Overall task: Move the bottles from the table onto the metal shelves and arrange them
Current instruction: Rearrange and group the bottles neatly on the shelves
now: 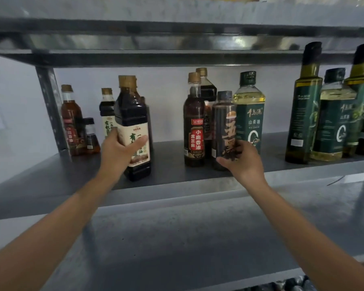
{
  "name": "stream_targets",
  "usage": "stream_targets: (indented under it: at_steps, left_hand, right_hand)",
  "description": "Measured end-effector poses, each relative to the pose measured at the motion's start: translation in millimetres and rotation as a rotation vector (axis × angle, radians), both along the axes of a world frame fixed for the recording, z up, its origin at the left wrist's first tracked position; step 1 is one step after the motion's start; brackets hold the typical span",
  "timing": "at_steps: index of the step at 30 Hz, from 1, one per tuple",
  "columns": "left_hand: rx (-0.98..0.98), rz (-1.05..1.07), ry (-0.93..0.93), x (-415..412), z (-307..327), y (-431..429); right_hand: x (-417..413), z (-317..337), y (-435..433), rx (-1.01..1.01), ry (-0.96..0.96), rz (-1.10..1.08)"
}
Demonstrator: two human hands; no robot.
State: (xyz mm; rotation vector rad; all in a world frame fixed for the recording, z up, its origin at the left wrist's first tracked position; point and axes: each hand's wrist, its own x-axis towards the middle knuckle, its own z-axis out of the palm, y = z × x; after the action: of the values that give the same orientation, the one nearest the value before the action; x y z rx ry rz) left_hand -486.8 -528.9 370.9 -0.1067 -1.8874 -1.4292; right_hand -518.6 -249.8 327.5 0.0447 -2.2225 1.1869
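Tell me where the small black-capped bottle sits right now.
In the head view, the small black-capped bottle stands at the left end of the grey metal shelf, just right of the tall reddish oil bottle by the perforated upright post.

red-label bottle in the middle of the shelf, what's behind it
A dark bottle with a tan cap stands right behind the red-label bottle. Only its top and shoulder show; its label and base are mostly covered.

A pale, plain wall (15, 97) stands behind the metal shelves (177, 227) — grey steel boards, dull and faintly mottled. A perforated upright (49, 106) carries the left rear corner. The upper board (135, 42) shows a glossy folded edge with soft reflections of light.
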Motion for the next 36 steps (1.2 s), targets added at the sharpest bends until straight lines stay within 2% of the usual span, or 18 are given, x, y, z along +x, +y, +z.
stream_targets:
  at_steps: [5, 11, 22, 36]
  left_hand:
    - [-0.045, 0.070, -0.102, -22, 3, -42]
    - [-0.049, 0.050, -0.121, -25, 2, -47]
    - [-0.034, -0.030, -0.131, -24, 1, -52]
    - [0.002, -0.068, -0.104, -29, -2, -53]
  right_hand:
    - [-1, 7, -20, 0.143, 0.037, -0.264]
    - [0, 3, -36, 0.178, 0.050, -0.369]
    - [8, -3, -39, -0.005, 0.035, -0.237]
    - [20, -2, -47, 0.131, -0.050, -0.150]
